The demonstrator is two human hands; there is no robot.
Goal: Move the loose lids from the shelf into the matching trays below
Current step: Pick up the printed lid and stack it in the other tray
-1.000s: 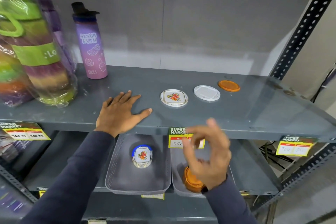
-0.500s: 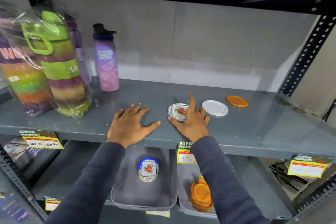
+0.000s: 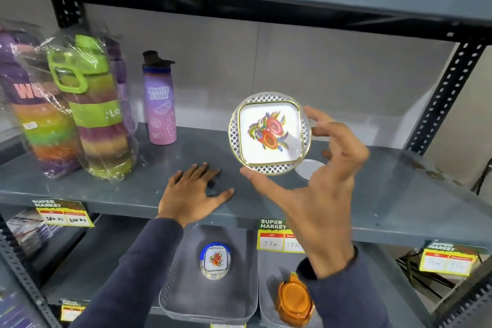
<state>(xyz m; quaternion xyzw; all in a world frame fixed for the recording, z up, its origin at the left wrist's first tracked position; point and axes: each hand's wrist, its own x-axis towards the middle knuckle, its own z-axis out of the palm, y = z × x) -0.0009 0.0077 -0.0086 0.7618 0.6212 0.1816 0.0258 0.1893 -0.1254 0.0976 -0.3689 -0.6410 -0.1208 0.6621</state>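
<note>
My right hand holds a round white lid with a red flower print up off the grey shelf, its face turned toward me, gripped by thumb and fingertips at the rim. A plain white lid lies on the shelf, partly hidden behind that hand. My left hand rests flat on the shelf's front edge, fingers spread. Below, a grey tray holds a stack of flower-print lids. The grey tray beside it holds orange lids.
A purple water bottle and plastic-wrapped coloured bottles stand at the shelf's left. Price tags hang on the shelf front. A perforated upright rises at the right.
My right hand has picked the flower-print lid up from the shelf and raised it toward me. The left hand stays flat on the shelf. The view has moved closer.
</note>
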